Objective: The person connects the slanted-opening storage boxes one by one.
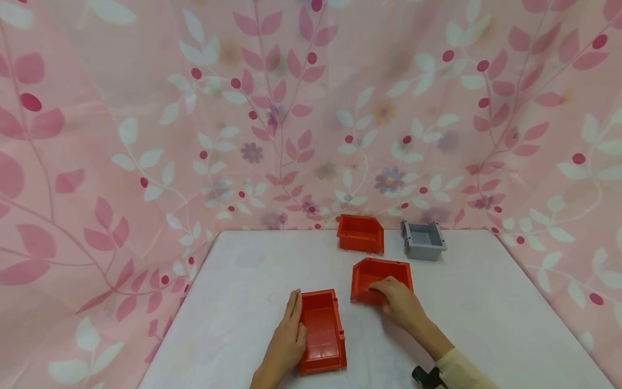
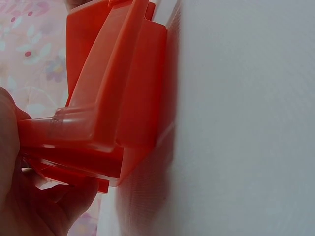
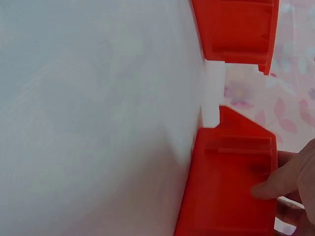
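Observation:
A red plastic storage bin (image 1: 320,335) lies on the table near its front middle, its hollow facing up. My left hand (image 1: 285,341) holds it by its left wall, the fingers stretched along that side and the thumb at the rim. In the left wrist view the hand (image 2: 39,196) grips the edge of the red bin. A second red bin (image 1: 389,267), with a slanted corner, stands further back to the right. My right hand (image 1: 399,302) pinches its near wall; the thumb (image 3: 268,189) presses on the outer face and the other fingers are partly hidden behind the wall.
A third red bin (image 1: 360,235) stands near the back edge of the white table (image 1: 252,270). To its right is a grey bin (image 1: 424,241). A flowered pink cloth (image 1: 311,135) hangs behind and beside the table.

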`<action>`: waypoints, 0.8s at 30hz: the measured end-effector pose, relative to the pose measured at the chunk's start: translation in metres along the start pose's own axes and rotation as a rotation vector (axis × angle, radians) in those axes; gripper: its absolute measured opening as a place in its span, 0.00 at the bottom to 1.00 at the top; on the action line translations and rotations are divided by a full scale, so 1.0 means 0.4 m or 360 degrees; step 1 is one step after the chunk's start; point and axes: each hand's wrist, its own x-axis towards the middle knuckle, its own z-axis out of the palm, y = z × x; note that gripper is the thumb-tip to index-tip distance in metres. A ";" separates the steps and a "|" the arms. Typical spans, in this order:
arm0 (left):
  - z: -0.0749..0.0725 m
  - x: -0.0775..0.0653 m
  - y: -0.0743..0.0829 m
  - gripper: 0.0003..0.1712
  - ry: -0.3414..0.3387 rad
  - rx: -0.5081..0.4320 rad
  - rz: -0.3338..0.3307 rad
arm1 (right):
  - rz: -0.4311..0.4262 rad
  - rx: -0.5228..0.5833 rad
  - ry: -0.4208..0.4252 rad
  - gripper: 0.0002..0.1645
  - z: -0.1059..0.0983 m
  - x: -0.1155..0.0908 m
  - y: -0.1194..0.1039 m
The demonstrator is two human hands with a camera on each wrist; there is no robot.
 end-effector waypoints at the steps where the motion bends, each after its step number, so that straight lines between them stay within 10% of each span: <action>1: 0.000 0.000 -0.001 0.40 -0.0001 0.0000 -0.0002 | 0.0011 0.0009 0.0013 0.23 -0.001 -0.003 0.007; 13: 0.001 0.001 -0.005 0.40 0.0003 -0.0014 -0.0005 | -0.0089 0.0088 0.0405 0.23 -0.009 -0.036 0.072; 18: 0.004 0.001 -0.005 0.40 -0.0008 -0.0024 -0.0004 | 0.0465 0.0102 0.0670 0.21 -0.013 -0.044 0.065; 24: 0.004 0.002 -0.004 0.40 -0.0004 -0.0014 -0.0010 | 0.1084 0.0275 0.0308 0.48 -0.018 -0.034 0.060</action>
